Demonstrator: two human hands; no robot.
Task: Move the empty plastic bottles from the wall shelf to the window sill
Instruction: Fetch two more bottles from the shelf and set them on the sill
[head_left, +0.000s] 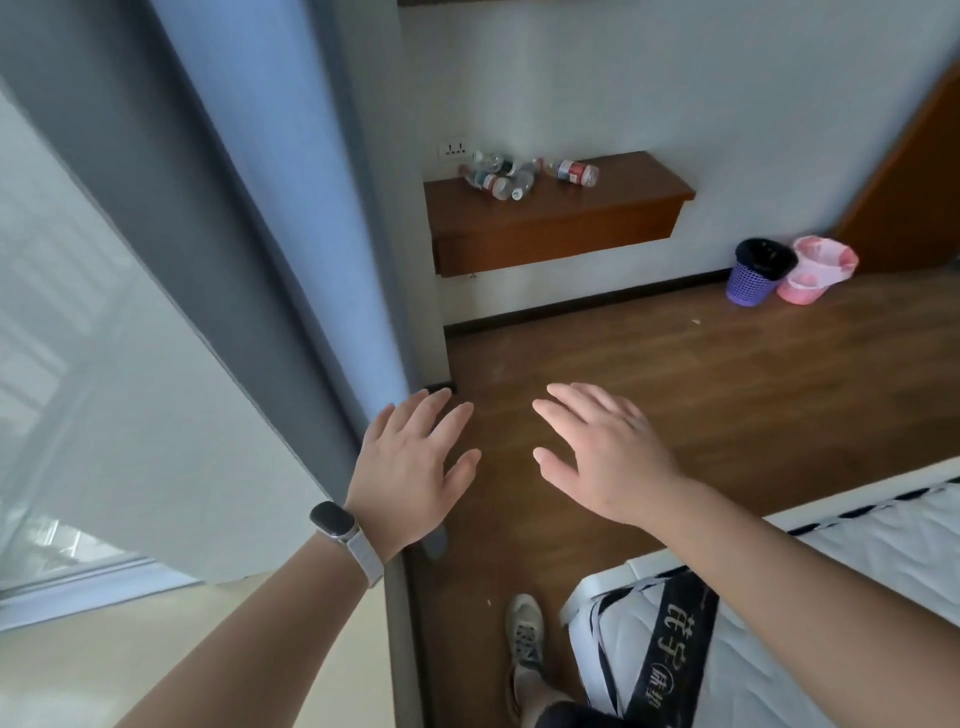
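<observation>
Several empty clear plastic bottles (503, 179) lie on their sides in a heap at the left end of a brown wooden wall shelf (556, 218); one bottle with a red label (574, 171) lies a little apart to the right. My left hand (410, 462), with a watch on its wrist, and my right hand (605, 449) are held out flat in front of me, fingers spread, holding nothing, well short of the shelf. The cream window sill (156, 639) is at lower left, under the window.
A grey-blue curtain (249, 218) hangs between the window and the shelf. A purple basket (756, 275) and a pink bin (815, 273) stand on the wood floor by the wall. A mattress corner (779, 613) is at lower right. My shoe (524, 639) is on the floor.
</observation>
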